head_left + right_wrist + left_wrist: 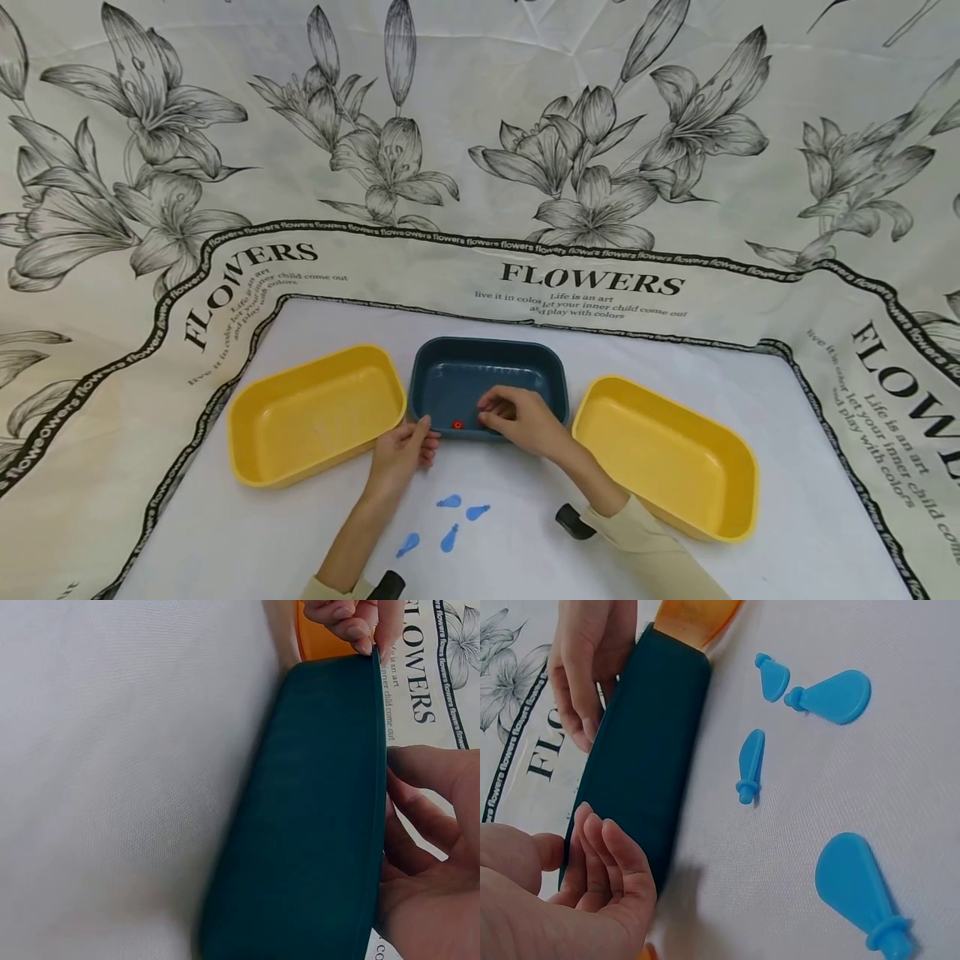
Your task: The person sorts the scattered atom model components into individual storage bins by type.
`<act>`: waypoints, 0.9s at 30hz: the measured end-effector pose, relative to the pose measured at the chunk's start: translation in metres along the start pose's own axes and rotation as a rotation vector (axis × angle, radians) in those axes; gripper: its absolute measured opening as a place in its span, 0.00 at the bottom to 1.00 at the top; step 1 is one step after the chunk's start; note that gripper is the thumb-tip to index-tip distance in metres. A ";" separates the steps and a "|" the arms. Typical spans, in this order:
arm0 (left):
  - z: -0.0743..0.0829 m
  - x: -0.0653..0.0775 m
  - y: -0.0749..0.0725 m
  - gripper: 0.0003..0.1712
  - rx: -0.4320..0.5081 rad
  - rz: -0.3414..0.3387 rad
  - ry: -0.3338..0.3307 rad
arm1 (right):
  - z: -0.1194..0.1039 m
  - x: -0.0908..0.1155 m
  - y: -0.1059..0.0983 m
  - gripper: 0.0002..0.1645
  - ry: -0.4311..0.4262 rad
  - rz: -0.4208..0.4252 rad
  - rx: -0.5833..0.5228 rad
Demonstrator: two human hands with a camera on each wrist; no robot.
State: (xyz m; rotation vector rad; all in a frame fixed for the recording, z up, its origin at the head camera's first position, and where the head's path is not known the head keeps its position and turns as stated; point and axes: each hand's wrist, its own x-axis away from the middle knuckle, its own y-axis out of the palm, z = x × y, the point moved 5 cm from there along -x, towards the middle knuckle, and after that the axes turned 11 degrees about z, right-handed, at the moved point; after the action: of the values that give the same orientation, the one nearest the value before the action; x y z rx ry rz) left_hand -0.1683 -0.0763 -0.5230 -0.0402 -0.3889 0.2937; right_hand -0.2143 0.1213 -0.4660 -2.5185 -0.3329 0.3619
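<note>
A dark teal tray [491, 379] stands between two yellow trays. At its near left corner my left hand [397, 454] pinches the rim, thumb on the inside and fingers along the outer wall, as the left wrist view [592, 885] shows. My right hand [521, 417] reaches over the near rim with bent fingers [420, 817] down inside; the tray wall hides their tips, so whether they hold anything cannot be seen. A small red piece [457, 425] lies in the tray between the hands. Several blue teardrop-shaped pieces with knobbed ends [840, 697] lie on the table in front.
The left yellow tray [255, 454] holds some faint, clear-looking bits, too indistinct to name. On the right stands another yellow tray [738, 483]. White cloth [525, 542] covers the table, and a flower-printed cloth [600, 217] rises behind. Black wrist devices [574, 522] sit at both cuffs.
</note>
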 end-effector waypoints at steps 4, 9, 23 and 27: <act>0.001 0.003 -0.001 0.27 0.007 -0.001 0.017 | -0.001 0.004 -0.004 0.08 -0.008 0.020 0.004; 0.003 0.006 -0.001 0.27 0.019 -0.015 0.053 | -0.003 0.010 -0.007 0.07 -0.016 0.038 0.005; -0.001 0.014 -0.003 0.23 -0.064 -0.057 0.051 | -0.007 0.026 -0.019 0.06 -0.033 0.075 -0.015; -0.004 0.015 -0.005 0.22 -0.091 -0.056 0.049 | -0.004 0.032 -0.024 0.05 -0.035 0.107 -0.002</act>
State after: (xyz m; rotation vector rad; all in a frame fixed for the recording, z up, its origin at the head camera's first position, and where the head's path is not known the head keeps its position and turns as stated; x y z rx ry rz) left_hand -0.1519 -0.0764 -0.5207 -0.1250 -0.3542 0.2194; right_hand -0.1870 0.1483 -0.4548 -2.5403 -0.2123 0.4486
